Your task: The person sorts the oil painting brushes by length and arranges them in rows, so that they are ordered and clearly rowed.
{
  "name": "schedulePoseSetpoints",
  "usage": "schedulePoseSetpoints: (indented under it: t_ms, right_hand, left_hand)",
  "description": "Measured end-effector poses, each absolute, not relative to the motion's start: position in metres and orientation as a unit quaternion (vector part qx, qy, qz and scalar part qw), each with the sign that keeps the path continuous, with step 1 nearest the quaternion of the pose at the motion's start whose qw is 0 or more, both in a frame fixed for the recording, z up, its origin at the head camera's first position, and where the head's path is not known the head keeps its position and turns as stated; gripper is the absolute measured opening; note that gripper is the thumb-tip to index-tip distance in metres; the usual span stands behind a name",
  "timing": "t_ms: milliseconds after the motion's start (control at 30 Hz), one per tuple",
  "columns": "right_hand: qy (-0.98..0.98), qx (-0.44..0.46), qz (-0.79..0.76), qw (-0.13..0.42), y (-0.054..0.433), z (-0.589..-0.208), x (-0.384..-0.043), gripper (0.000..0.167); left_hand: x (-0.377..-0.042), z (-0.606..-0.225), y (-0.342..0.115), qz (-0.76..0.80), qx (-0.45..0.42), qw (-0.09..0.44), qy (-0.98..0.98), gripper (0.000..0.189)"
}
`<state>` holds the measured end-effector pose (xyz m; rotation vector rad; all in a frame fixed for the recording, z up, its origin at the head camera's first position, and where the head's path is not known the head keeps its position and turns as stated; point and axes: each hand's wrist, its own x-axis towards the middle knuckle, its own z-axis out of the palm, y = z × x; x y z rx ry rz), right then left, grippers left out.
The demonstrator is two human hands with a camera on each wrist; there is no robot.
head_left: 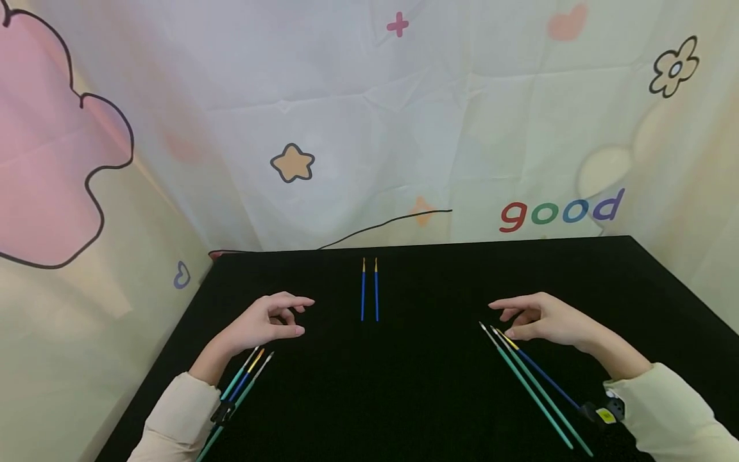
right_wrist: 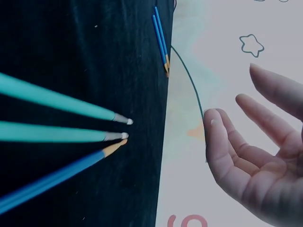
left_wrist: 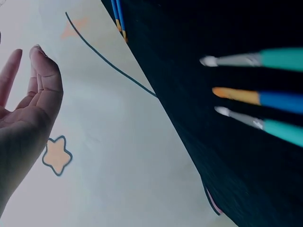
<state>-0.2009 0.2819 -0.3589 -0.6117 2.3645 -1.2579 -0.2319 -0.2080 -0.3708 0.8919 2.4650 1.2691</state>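
Note:
My left hand (head_left: 268, 321) hovers over the left of the table, fingers loosely bent with nothing between them. Beneath its wrist lie two teal paintbrushes (left_wrist: 284, 60) and a blue paintbrush (left_wrist: 279, 100), partly hidden by the sleeve in the head view. On the other side my right hand (head_left: 539, 317) is held likewise, empty, fingers relaxed. Close by it two teal paintbrushes (head_left: 534, 393) and a blue paintbrush (head_left: 547, 377) lie with tips pointing away from me. Two more blue paintbrushes (head_left: 369, 295) lie side by side at the back middle, between the hands and apart from both.
A black cloth (head_left: 404, 385) covers the table. Behind and around it hangs a pale printed curtain (head_left: 358, 128) with a star, a flower and the word "good". Small dark wrist devices (head_left: 603, 410) sit at the cuffs.

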Motion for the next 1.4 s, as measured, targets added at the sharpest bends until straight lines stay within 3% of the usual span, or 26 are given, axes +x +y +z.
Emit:
schedulePoseSetpoints:
  t_ms: [833, 1400]
  right_hand:
    - [0.821, -0.230, -0.471, 0.228, 0.317, -0.394, -0.185, 0.048]
    - [0.815, -0.212, -0.478, 0.249, 0.327, -0.408, -0.181, 0.048]
  left_hand:
    - [-0.197, -0.399, -0.272, 0.465, 0.297, 0.146, 0.821, 0.039]
    - [-0.187, -0.414, -0.313, 0.464, 0.251, 0.250, 0.812, 0.038]
